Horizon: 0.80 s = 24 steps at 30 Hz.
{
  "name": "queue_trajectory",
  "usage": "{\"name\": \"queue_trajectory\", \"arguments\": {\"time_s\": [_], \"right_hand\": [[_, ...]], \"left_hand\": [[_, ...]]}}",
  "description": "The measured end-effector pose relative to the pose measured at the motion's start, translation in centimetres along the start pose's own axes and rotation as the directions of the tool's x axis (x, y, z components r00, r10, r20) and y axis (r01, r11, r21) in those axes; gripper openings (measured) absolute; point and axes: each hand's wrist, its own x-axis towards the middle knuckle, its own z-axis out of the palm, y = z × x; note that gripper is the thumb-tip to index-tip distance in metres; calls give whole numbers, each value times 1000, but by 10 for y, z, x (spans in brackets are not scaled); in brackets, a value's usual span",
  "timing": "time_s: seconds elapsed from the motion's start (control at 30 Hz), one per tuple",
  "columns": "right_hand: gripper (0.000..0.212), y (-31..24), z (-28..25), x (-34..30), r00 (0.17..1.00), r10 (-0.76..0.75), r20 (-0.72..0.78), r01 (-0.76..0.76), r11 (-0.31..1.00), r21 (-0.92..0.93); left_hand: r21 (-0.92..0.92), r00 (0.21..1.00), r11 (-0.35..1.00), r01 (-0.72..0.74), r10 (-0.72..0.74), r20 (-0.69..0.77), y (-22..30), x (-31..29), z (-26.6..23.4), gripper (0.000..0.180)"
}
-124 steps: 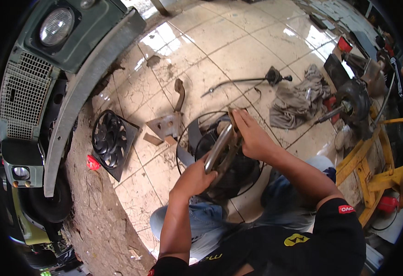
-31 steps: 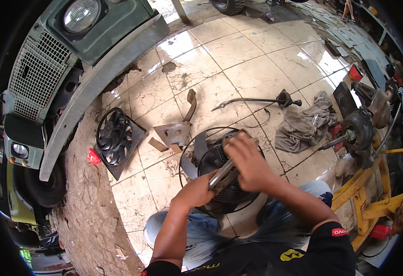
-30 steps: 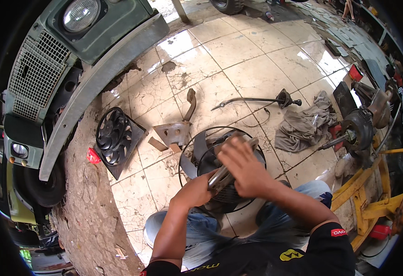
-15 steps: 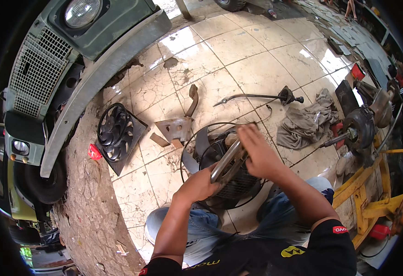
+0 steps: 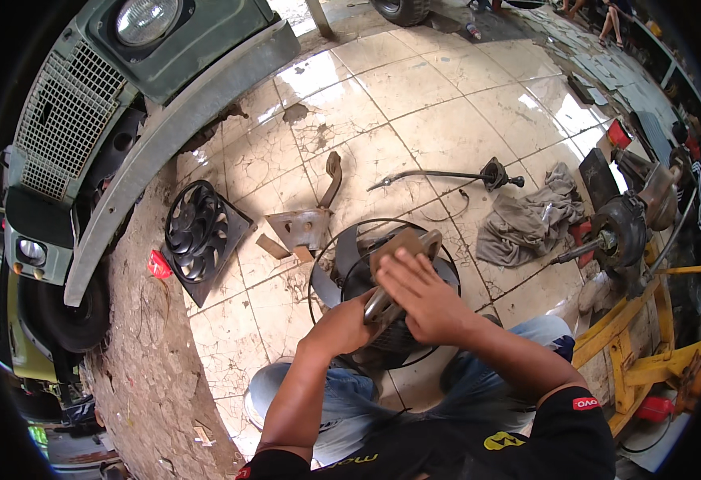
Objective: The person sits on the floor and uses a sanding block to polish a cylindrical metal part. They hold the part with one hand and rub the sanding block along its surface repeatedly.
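Note:
My left hand [image 5: 341,324] is closed round the lower edge of a shiny metal ring-shaped part [image 5: 430,242], which is held tilted above my lap. My right hand [image 5: 426,300] lies over the part, its fingers stretched across a brown sheet [image 5: 398,245] that looks like sandpaper and is pressed to the metal. The thumb and the sheet's underside are hidden. Below both hands, a round black fan-like assembly [image 5: 398,336] with a grille stands on the floor between my legs, partly covered by my hands.
To the left lies a black cooling fan [image 5: 194,232]; a pedal bracket [image 5: 298,228] lies ahead. Farther right are a gear lever [image 5: 446,174] and a grey rag [image 5: 518,228]. A hub assembly [image 5: 622,224] and a yellow metal frame [image 5: 630,352] stand right. A vehicle's bumper [image 5: 158,144] is at upper left.
My right hand has moved down and left across the metal part, and the brown sheet now shows beyond its fingers. The part is turned slightly. My left hand keeps its hold.

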Motion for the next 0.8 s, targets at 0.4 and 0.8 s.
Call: {"name": "queue_trajectory", "arguments": {"time_s": [0.4, 0.8], "right_hand": [[80, 8, -3, 0, 994, -48, 96, 51, 998, -27], [78, 34, -9, 1, 977, 214, -22, -214, 977, 5]], "left_hand": [[-25, 999, 999, -38, 38, 8, -10, 3, 3, 68], [-53, 999, 997, -48, 47, -17, 2, 1, 4, 62]]}}
